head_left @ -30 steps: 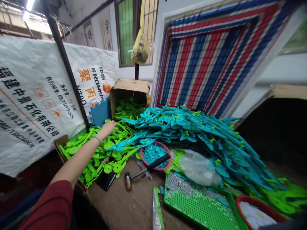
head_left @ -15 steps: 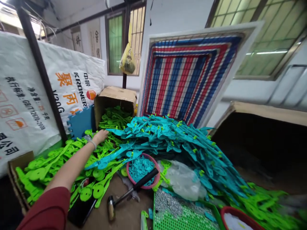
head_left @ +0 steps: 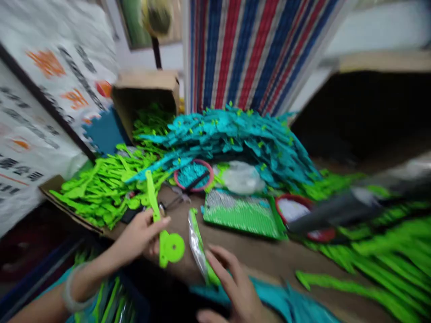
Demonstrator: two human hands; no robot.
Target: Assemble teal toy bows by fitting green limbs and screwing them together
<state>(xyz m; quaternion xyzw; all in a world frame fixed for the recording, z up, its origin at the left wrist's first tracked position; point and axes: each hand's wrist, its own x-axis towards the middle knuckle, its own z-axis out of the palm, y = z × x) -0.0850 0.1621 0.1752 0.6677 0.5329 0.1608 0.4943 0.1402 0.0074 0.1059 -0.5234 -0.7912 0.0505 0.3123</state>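
My left hand [head_left: 139, 235] is closed on a long bright green plastic piece [head_left: 160, 220] with a round disc at its lower end, held above the table's near edge. My right hand [head_left: 232, 287] is at the bottom centre with fingers spread, holding nothing, next to a clear plastic bag [head_left: 198, 246] with green parts in it. A heap of the same green pieces [head_left: 101, 190] lies to the left. A heap of teal pieces [head_left: 232, 137] is piled behind. The whole picture is smeared by motion.
A pink-rimmed bowl [head_left: 193, 174] of small teal parts, a green perforated tray [head_left: 240, 211], a red bowl [head_left: 298, 211] and a crumpled clear bag [head_left: 240, 177] stand mid-table. An open cardboard box [head_left: 146, 96] and striped sheet [head_left: 249, 49] stand behind. More green pieces [head_left: 377, 251] lie right.
My left hand has come back from the far green heap with one green piece in it. My right hand has come into view. The camera has tilted down.
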